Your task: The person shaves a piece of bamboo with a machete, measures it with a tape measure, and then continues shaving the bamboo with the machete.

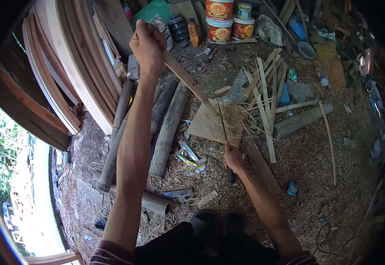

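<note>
**Two hands on a bamboo strip and a knife, over a board on the ground**

Nearest the camera: dark clothing and striped cuffs at the bottom edge. Both arms reach forward over ground covered in sawdust and chips.

Right hand: clenched around a dark handle, the knife blade thin and pointing up and away onto the board. Handle end shows below the fist.

Board: flat pale square lying on the ground just past the right hand, with a tuft of fine shavings on its right part.

Bamboo strip: long and slanted, its lower end resting on the board beside the knife blade, its upper end held high.

Left hand: arm stretched out full, fist closed around the upper end of the strip.

Left of the board: several round logs lying side by side, running away from the camera. A short log lies crosswise nearer in.

Right of the board: a loose heap of split slats, and one thick pole lying on the ground beside them.

Far left: curved wooden planks stacked on edge.

Far back: three paint tubs, red and white, stacked two high, with bottles and rags near them.
</note>
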A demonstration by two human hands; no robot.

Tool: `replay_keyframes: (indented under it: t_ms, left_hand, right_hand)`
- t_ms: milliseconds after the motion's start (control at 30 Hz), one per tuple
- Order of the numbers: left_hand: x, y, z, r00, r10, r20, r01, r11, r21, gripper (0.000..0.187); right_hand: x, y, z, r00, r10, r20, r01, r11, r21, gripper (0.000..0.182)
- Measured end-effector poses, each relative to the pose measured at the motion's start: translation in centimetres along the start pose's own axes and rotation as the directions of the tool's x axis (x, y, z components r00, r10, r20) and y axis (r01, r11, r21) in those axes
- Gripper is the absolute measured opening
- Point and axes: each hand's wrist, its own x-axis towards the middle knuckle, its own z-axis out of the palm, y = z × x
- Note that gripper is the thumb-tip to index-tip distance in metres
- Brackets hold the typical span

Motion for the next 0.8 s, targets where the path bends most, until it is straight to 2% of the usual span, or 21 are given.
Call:
replay_keyframes:
  t_ms: [33,100,167,200,233,333,400,433,500,567,633,667,733,800]
  left_hand:
    - [0.1,0.0,-0.3,1.0,0.008,-0.003,-0.008,1.0,-0.009,0.04]
    - [0.2,0.1,-0.5,1.0,0.016,0.014,-0.016,1.0,-0.009,0.04]
    - [0.1,0.1,-0.5,0.998,-0.02,-0.063,0.02,1.0,-0.006,0.039]
    - [0.3,0.1,-1.1,0.995,-0.091,-0.046,0.087,0.993,-0.083,0.034]
    - [0.3,-0.3,-1.4,0.995,-0.092,-0.046,0.088,0.992,-0.086,0.034]
    - [0.5,-1.1,-1.6,0.999,-0.018,0.029,0.023,0.982,-0.187,0.03]
    - [0.8,-0.7,-1.0,0.999,0.036,0.018,-0.035,0.996,-0.076,0.026]
    - [0.4,-0.2,-0.5,0.999,0.037,0.017,-0.036,0.996,-0.078,0.026]
    - [-0.6,0.5,0.4,0.995,-0.072,0.076,0.065,0.995,0.081,0.024]
    - [-0.5,0.0,0.2,0.99,-0.112,0.085,0.106,0.992,0.074,0.024]
    - [-0.5,-0.5,0.2,0.998,-0.032,0.05,0.036,0.996,-0.076,0.021]
    - [-0.5,-0.7,0.1,0.998,-0.034,0.05,0.037,0.996,-0.077,0.021]
    - [-0.7,-0.4,0.1,0.996,-0.087,-0.025,0.082,0.984,-0.161,0.022]
    - [-0.7,-0.1,0.0,0.991,-0.132,-0.008,0.13,0.982,-0.133,0.022]
  right_hand:
    - [-0.2,0.4,-0.2,1.0,-0.007,0.007,0.007,1.0,-0.004,0.055]
    - [-0.3,0.4,-0.5,0.993,0.114,-0.014,-0.111,0.985,0.133,0.054]
    - [0.1,0.0,-0.9,0.994,0.108,-0.03,-0.104,0.987,0.121,0.059]
    - [0.0,-0.5,-1.0,0.991,0.136,-0.011,-0.133,0.982,0.135,0.058]
    - [-0.2,-0.9,-1.1,0.986,0.167,0.007,-0.166,0.975,0.15,0.057]
    - [-1.5,-2.1,-1.1,0.99,0.141,-0.008,-0.137,0.972,0.192,0.048]
    - [-1.5,-2.2,-1.4,0.991,0.137,0.0,-0.134,0.972,0.194,0.047]
    - [-1.6,-2.1,-1.4,0.991,0.135,0.014,-0.135,0.971,0.196,0.046]
    - [-1.5,-2.1,-1.5,0.991,0.134,0.005,-0.133,0.974,0.183,0.046]
    - [-1.6,-2.1,-1.7,0.99,0.138,-0.005,-0.135,0.975,0.174,0.045]
    - [-1.7,-2.4,-2.0,0.99,0.14,0.001,-0.138,0.977,0.164,0.045]
    - [-1.7,-2.5,-2.0,0.99,0.141,-0.001,-0.139,0.976,0.165,0.045]
    - [-2.5,-3.5,-1.8,0.992,0.101,-0.07,-0.09,0.986,0.139,0.053]
    - [-3.7,-5.2,-2.3,0.996,0.08,-0.045,-0.074,0.99,0.12,0.053]
